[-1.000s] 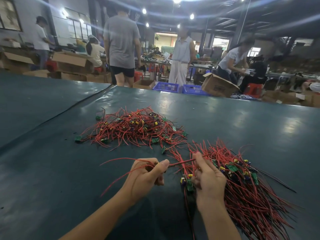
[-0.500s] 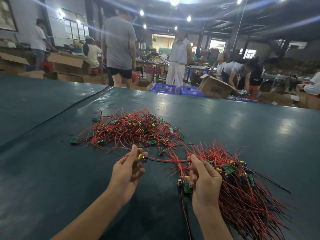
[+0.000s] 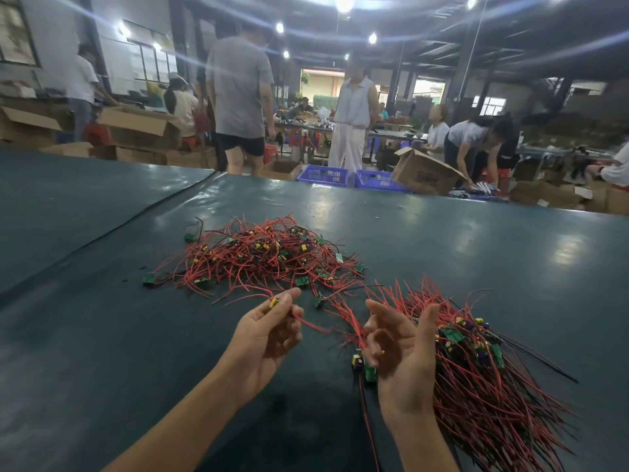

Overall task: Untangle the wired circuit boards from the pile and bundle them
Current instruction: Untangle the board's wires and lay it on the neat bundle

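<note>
The step in hand looks like drawing a single unit out. The left hand [image 3: 269,332] pinches one wired circuit board [image 3: 275,301] between thumb and forefinger, its yellow part showing at the fingertips and the other fingers loosely curled below. Its red lead [image 3: 313,326] trails across toward the right hand [image 3: 401,349], which is raised with thumb and forefinger spread wide and the lower fingers curled. Two small boards [image 3: 364,366] sit right at those curled fingers (whether gripped or merely lying under them, I cannot tell). The tangled pile [image 3: 265,257] lies on the dark table [image 3: 102,335] just beyond the left hand. The combed-out heap [image 3: 483,386], its leads running roughly one way, lies beside and partly under the right hand.

By my judgement the pinched board is free of the pile, or nearly so. The next move calls for carrying it across to the right hand, laying board against boards and lead along leads. The right hand then needs to close on it without snagging loose wires.
</note>
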The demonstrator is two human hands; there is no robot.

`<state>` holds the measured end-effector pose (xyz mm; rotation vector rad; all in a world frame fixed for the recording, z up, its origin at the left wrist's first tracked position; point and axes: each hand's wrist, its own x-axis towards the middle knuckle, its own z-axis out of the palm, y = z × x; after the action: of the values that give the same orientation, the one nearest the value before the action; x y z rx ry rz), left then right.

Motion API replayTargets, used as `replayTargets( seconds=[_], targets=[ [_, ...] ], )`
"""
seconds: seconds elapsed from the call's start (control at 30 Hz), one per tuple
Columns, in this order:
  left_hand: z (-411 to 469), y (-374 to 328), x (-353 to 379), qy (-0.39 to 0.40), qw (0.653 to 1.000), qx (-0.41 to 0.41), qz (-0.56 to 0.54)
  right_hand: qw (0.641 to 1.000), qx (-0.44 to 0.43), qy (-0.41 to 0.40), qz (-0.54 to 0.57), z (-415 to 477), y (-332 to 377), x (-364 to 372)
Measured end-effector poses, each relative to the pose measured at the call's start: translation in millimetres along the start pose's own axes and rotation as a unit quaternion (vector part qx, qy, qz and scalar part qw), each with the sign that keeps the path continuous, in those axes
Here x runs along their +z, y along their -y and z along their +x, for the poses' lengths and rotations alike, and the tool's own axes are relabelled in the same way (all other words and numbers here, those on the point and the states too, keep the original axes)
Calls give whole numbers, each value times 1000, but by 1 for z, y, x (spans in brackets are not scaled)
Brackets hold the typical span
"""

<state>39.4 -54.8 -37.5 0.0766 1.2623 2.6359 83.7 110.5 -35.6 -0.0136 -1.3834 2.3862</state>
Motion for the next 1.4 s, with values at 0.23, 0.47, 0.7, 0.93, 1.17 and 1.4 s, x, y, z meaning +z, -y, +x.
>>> replayTargets(
  seconds=[0.23, 0.47, 0.7, 0.93, 1.17, 1.4],
  targets=[
    [-9, 12, -1, 182, 973, -77, 118, 970, 89, 86, -209, -10, -8, 16],
    [-10, 9, -3, 207, 952, -76, 212, 973, 172, 70, -134, -12, -12, 20],
    [-4, 11, -9, 165, 977, -116, 68, 984, 174, -25, -13, -6, -11, 17],
    [-21, 32, 3, 162, 935, 23, 316, 987, 156, 1, -32, -13, -12, 20],
    [-20, 23, 9, 83, 956, 83, 269, 984, 115, 39, -128, -19, -18, 29],
    [-21, 23, 12, 87, 955, 107, 263, 987, 100, 4, -129, -17, -23, 25]
  ],
)
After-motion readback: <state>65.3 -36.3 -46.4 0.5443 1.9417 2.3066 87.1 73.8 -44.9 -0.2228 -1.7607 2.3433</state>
